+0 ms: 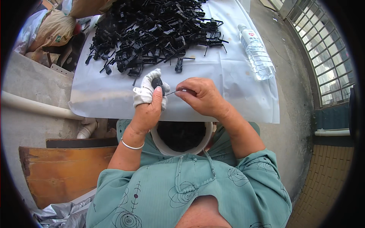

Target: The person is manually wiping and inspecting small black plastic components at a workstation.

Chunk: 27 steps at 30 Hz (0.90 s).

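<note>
My left hand, in a white glove that leaves the thumb bare, is closed around a small black plastic part. The bare thumb presses on its near side. Just to the right, my bare right hand pinches a thin dark strip that reaches across to the black part. Whether the strip belongs to that part or is a separate tool I cannot make out. Both hands are over the near edge of the sheet-covered table. Beyond them lies a large heap of similar black plastic parts.
A clear water bottle lies on the table's right side. A white bucket with dark contents stands between my knees below the table edge. Left are a pale pipe, a wooden board and sacks. A barred window is at the right.
</note>
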Each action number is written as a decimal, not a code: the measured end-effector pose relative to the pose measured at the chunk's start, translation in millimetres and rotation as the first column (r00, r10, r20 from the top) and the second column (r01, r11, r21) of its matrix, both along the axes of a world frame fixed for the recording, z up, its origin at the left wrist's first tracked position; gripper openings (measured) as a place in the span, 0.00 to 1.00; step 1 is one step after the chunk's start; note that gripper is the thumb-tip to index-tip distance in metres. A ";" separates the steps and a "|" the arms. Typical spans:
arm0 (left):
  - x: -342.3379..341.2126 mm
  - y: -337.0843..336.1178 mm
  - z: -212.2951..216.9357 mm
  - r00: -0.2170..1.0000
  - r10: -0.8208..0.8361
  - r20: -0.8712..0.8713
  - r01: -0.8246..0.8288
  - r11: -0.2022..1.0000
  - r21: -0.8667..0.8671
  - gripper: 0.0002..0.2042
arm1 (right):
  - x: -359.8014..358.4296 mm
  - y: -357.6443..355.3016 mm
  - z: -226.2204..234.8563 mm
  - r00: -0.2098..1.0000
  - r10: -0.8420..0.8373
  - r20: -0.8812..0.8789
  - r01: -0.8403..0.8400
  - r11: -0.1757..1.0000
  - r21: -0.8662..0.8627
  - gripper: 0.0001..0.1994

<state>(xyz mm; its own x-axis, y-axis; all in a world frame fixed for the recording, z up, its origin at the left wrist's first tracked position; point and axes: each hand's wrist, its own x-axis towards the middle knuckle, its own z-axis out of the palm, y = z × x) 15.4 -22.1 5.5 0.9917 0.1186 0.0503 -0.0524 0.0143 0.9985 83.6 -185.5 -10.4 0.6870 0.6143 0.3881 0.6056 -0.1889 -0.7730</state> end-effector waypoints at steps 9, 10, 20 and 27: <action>-3.4 -3.3 -0.9 0.991 -0.135 0.001 0.131 0.961 0.242 0.12 | -2.3 5.3 2.4 0.955 0.069 -0.287 -0.028 0.989 0.144 0.08; -2.9 -4.0 -0.2 0.991 -0.136 0.001 0.132 0.961 0.242 0.12 | -2.5 5.1 2.4 0.963 0.096 -0.252 -0.065 0.990 0.126 0.09; -12.5 -1.4 11.3 0.985 -0.128 0.115 0.032 0.790 0.612 0.12 | -9.7 17.9 -1.2 0.909 0.176 -0.377 -0.146 0.984 0.106 0.13; -19.9 25.0 12.9 0.975 -0.169 0.148 -0.009 0.629 0.778 0.17 | 26.4 23.6 -6.0 0.800 -0.430 0.418 0.553 0.798 -0.238 0.18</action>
